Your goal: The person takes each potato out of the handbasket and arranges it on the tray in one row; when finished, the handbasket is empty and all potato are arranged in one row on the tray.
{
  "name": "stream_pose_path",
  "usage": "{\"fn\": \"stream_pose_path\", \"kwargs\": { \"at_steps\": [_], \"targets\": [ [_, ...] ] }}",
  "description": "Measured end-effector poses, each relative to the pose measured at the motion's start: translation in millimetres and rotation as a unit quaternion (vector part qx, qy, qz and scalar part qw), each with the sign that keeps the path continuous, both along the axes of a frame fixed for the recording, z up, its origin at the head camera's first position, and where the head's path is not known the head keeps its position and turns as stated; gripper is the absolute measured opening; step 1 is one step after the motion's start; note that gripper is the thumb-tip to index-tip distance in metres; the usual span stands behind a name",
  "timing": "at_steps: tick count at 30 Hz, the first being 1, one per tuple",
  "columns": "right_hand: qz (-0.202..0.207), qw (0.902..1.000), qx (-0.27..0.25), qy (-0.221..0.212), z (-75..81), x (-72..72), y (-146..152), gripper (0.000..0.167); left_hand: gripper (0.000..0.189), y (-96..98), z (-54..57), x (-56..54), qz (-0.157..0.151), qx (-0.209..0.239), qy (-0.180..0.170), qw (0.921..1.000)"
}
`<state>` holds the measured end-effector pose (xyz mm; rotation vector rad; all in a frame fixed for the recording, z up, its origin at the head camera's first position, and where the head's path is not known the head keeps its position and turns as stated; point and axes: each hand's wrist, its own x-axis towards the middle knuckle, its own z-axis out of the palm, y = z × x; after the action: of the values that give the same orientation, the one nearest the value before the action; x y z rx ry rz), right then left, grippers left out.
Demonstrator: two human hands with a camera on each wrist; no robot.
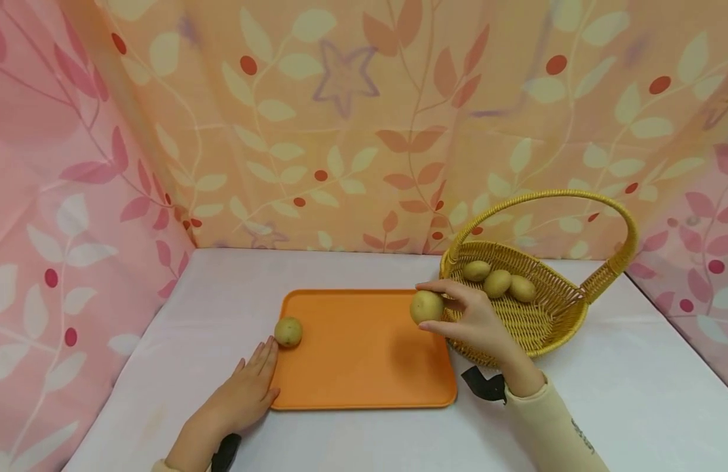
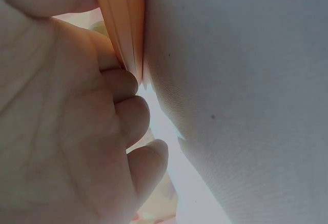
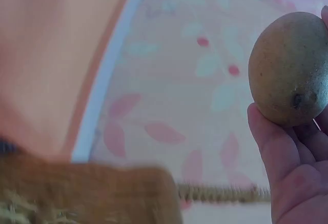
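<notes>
My right hand (image 1: 472, 318) pinches a round yellow-brown potato (image 1: 426, 307) between thumb and fingers, over the right part of the orange tray (image 1: 364, 354). In the right wrist view the same potato (image 3: 289, 70) shows a dark spot on its skin. My left hand (image 1: 242, 393) rests with fairly straight fingers along the tray's left edge; the left wrist view has its fingers (image 2: 120, 83) right at the tray's side. Another potato (image 1: 289, 332) sits at the tray's left rim, just beyond the left fingertips.
A yellow wicker basket (image 1: 567, 334) with a tall arched handle (image 1: 540, 195) stands right of the tray, close to my right hand. Three potatoes (image 1: 497, 284) lie inside it. White cloth (image 1: 340, 442) covers the table, and patterned fabric (image 1: 340, 151) hangs behind and at both sides.
</notes>
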<state>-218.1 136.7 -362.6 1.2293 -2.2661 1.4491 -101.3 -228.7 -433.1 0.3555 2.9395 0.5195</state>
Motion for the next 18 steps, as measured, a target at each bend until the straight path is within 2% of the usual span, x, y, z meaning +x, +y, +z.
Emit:
{"fn": "stream_pose_path", "kwargs": {
  "at_steps": [12,18],
  "targets": [
    [0.035,0.9953,0.055,-0.071,-22.0,-7.4,-57.6,0.048,0.07,0.0,-1.0,-0.2,0.007,0.008,-0.004,0.9999],
    [0.053,0.9916,0.058,-0.103,-30.4,-8.2,-74.7,0.05,0.071,0.1,-1.6,-0.8,0.007,0.004,-0.003,1.0]
  ]
}}
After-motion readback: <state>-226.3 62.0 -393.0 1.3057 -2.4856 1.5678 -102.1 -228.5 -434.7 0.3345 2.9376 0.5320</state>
